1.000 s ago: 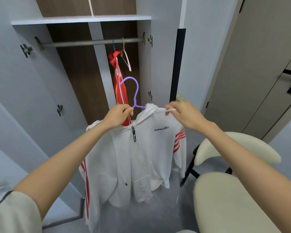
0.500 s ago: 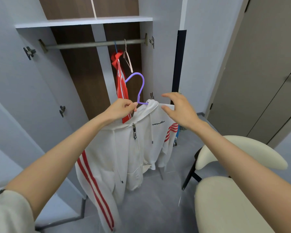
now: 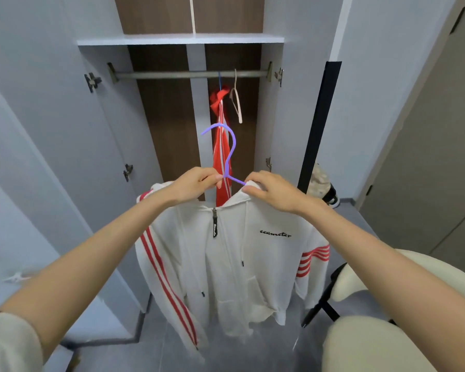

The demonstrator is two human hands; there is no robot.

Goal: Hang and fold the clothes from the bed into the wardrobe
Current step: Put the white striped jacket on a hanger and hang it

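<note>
A white zip hoodie (image 3: 236, 267) with red stripes on its sleeves hangs on a purple hanger (image 3: 227, 154) in front of the open wardrobe. My left hand (image 3: 196, 183) pinches the hanger at the base of its hook. My right hand (image 3: 273, 190) grips the hoodie's hood edge over the hanger's right arm. The hanger's hook points up, below the metal rail (image 3: 188, 74). On the rail hang a red garment (image 3: 220, 146) and an empty beige hanger (image 3: 236, 103).
The wardrobe doors stand open on both sides, the left door (image 3: 38, 130) close to my left arm. A cream chair (image 3: 387, 331) with black legs stands at lower right. A white shelf (image 3: 180, 40) runs above the rail. Grey floor lies below.
My right hand moved left from the hoodie's shoulder to the hood edge and closed on it. The hoodie swung round to face me squarely, and the view centred on the wardrobe.
</note>
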